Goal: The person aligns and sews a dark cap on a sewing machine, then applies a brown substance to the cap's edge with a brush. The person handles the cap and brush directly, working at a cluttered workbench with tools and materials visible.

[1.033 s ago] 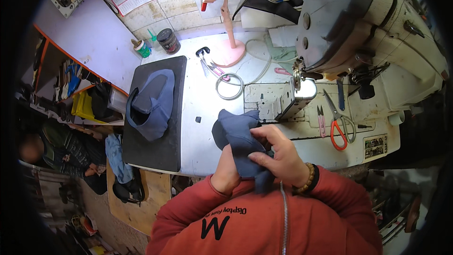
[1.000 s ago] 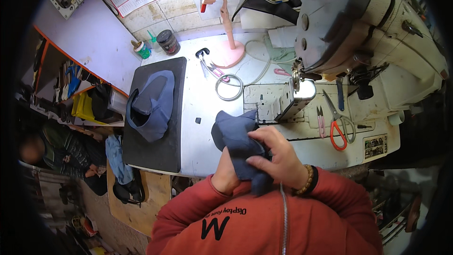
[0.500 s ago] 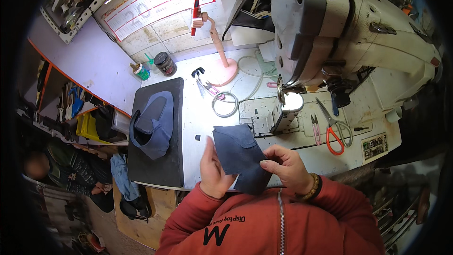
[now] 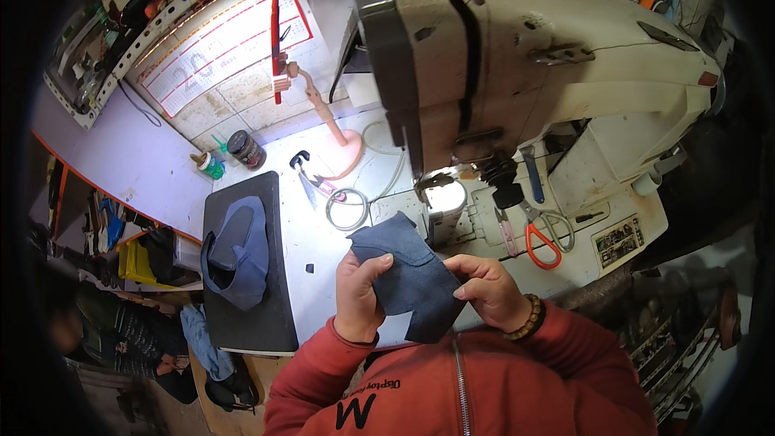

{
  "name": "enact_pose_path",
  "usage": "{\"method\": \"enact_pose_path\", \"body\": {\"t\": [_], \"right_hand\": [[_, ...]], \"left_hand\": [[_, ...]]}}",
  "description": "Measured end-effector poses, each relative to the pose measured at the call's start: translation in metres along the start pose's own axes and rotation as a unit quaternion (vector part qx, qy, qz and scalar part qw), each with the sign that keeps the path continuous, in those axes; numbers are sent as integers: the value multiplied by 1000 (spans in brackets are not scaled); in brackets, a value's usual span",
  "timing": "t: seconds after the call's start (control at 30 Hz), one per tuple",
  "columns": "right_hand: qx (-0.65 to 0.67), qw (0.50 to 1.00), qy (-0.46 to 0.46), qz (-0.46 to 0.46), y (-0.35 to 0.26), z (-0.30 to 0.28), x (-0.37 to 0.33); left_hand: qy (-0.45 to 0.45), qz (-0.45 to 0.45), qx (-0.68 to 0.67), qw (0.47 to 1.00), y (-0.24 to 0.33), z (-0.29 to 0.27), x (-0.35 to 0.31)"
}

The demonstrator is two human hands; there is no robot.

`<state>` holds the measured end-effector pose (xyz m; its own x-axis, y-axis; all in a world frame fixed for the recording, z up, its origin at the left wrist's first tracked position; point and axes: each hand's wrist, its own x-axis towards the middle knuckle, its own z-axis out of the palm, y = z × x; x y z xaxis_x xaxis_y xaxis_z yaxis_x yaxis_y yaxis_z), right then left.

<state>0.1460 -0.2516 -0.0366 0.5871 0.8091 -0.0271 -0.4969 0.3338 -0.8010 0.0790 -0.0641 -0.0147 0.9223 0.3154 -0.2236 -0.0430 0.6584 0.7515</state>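
This is a sewing workshop; a large industrial sewing machine (image 4: 500,48) stands on a white worktable (image 4: 311,303); scissors (image 4: 542,247) with one red handle and pink snips (image 4: 506,234) lie near its base; a cut dark blue piece (image 4: 408,278) is held at the table's edge; a crammed shelf unit (image 4: 121,145) stands at left.

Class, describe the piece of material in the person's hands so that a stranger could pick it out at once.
Find the big pale sewing machine, then look below it to the left hand and right hand. Between them is a dark blue piece of material, notched along its lower edge. Unlike the looped blue piece on the black board, it is held, spread nearly flat.
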Motion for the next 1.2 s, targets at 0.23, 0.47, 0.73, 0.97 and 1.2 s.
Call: {"method": "enact_pose_path", "body": {"t": [0.23, 0.47, 0.73, 0.97, 1.2], "right_hand": [[-34, 999, 34, -14, -5, -15, 2], [-125, 989, 29, -75, -6, -22, 4], [-184, 976, 52, -104, -4, -27, 13], [-139, 984, 70, -86, -1, -26, 15], [-67, 994, 55, -61, 0, -23, 14]], "left_hand": [[-17, 47, 24, 998, -11, 6, 17], [-34, 74, 54, 995, -15, 8, 32], [-50, 84, 91, 991, -10, 7, 53], [-20, 61, 90, 994, -4, 13, 62], [6, 28, 63, 998, -2, 13, 69]]}}
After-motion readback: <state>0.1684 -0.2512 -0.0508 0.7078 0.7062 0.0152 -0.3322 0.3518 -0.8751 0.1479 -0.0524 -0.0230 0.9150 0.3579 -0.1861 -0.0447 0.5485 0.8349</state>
